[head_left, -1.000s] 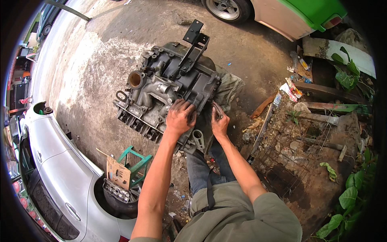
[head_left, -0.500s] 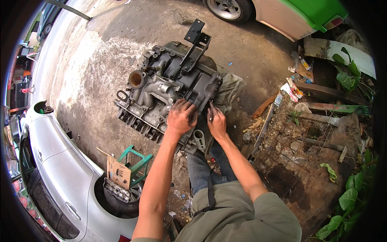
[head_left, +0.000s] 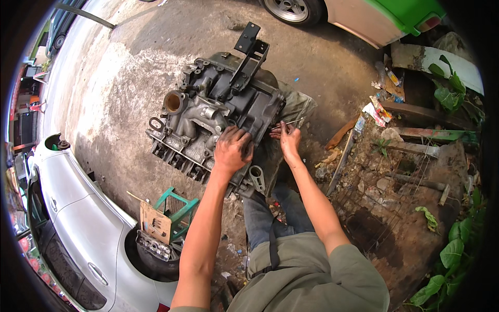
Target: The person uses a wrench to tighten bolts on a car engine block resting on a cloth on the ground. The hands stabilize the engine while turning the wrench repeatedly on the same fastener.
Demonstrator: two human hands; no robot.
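A greasy engine (head_left: 249, 109) sits on the ground before me, with a grey intake manifold (head_left: 200, 119) on its upper left and a black bracket (head_left: 247, 67) standing up at the far side. My left hand (head_left: 233, 150) is closed over the engine's near part, fingers curled and blackened; its fingertips are partly hidden. Beside the engine's right edge, my right hand (head_left: 287, 139) pinches a thin metal rod-like tool (head_left: 295, 121) that points out to the right; its exact kind is too small to tell.
A silver car (head_left: 78, 203) stands at left, near a green plastic stool (head_left: 182, 208) with cardboard and a metal part. A green and cream vehicle (head_left: 364, 21) is at the far right. Rubble, planks (head_left: 426, 115) and litter lie to the right. Cloth (head_left: 301, 104) lies under the engine.
My right hand has risen slightly and moved right along the engine's edge, turning so that the thin tool now shows lying crosswise. The left hand stays on the engine.
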